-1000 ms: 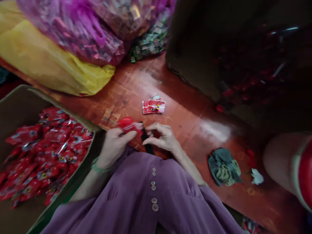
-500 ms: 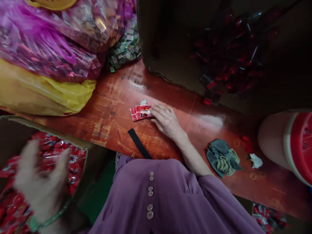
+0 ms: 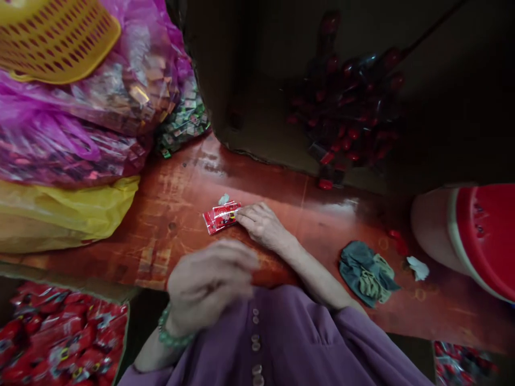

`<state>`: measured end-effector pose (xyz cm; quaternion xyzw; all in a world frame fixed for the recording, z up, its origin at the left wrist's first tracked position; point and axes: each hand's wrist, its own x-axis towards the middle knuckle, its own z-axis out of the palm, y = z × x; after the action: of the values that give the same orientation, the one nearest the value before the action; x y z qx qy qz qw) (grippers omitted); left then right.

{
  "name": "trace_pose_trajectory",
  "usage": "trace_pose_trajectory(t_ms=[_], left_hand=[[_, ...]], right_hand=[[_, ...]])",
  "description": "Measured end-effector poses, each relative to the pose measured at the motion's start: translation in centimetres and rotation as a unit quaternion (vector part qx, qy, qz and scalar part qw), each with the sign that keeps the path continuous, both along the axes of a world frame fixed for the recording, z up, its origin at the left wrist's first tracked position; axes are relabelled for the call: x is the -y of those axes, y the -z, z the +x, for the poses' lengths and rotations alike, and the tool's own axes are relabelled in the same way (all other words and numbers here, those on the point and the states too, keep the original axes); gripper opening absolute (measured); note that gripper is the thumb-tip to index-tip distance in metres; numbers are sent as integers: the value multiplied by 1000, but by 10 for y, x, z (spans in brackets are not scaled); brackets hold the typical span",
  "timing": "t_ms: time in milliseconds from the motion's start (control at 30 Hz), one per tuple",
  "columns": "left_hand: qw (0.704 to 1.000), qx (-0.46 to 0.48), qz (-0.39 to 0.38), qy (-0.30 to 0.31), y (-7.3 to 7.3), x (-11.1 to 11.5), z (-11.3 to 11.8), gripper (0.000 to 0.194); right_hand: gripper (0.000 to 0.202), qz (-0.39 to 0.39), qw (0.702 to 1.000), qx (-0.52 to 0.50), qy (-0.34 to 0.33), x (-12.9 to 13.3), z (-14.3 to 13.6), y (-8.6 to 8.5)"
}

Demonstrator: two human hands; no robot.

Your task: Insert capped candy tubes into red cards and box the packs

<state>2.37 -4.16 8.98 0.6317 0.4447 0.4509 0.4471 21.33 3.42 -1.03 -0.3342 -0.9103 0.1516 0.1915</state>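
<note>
My right hand [image 3: 261, 226] rests on the worktable, its fingers closed together over the right end of a small stack of glossy red printed packets [image 3: 222, 215]. A small pale scrap [image 3: 224, 199] lies just behind the packets. My left hand [image 3: 211, 281], a green bead bracelet [image 3: 171, 329] at its wrist, hovers over the table's near edge in front of the packets. Motion blurs its curled fingers, and whether anything is in them cannot be made out. The black strip seen earlier is not visible now.
At left, a carton [image 3: 125, 343] holds red wrapped pieces. Behind it sit a yellow bag [image 3: 80, 214], pink bags [image 3: 44, 145] and a yellow basket [image 3: 68, 43]. A large dark carton [image 3: 257, 136] stands at the back, a red-lidded bucket [image 3: 436, 230] and crumpled cloth [image 3: 366, 273] at right.
My left hand has moved from above the carton of red pieces rightward to the table's front edge. The view has shifted; my right hand stays on the packets.
</note>
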Motion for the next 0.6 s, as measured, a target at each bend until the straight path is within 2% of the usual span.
trace_pose_trajectory(t_ms=[33, 100, 133, 200, 300, 400, 467, 500, 533, 600], left_hand=[[998, -24, 51, -35, 17, -17, 2, 12], [979, -129, 130, -87, 47, -40, 2, 5], [964, -189, 159, -96, 60, -46, 1, 11], [935, -285, 195, -77, 80, -50, -3, 30], [907, -348, 234, -36, 99, -49, -11, 37], [903, -357, 238, -19, 104, -52, -14, 29], [902, -357, 241, -23, 103, -56, -13, 23], [900, -357, 247, -30, 103, -58, -12, 20], [898, -359, 253, -36, 103, -59, -11, 17], [895, -361, 259, -44, 102, -61, -9, 14]], right_hand=[[22, 6, 1000, 11, -4, -1, 0, -2], [24, 22, 999, 44, -11, -5, -1, -5], [25, 30, 997, 62, -15, -7, -2, -7], [24, 38, 994, 94, -26, -11, -5, -12], [20, 21, 991, 121, -45, -15, -8, -22], [16, -23, 994, 106, -30, -20, 7, -34], [22, -49, 996, 67, 31, -26, 33, -40], [22, -48, 994, 47, 83, -31, 50, -42], [23, -42, 987, 30, 153, -35, 69, -43], [21, -6, 951, 23, 308, -46, 107, -44]])
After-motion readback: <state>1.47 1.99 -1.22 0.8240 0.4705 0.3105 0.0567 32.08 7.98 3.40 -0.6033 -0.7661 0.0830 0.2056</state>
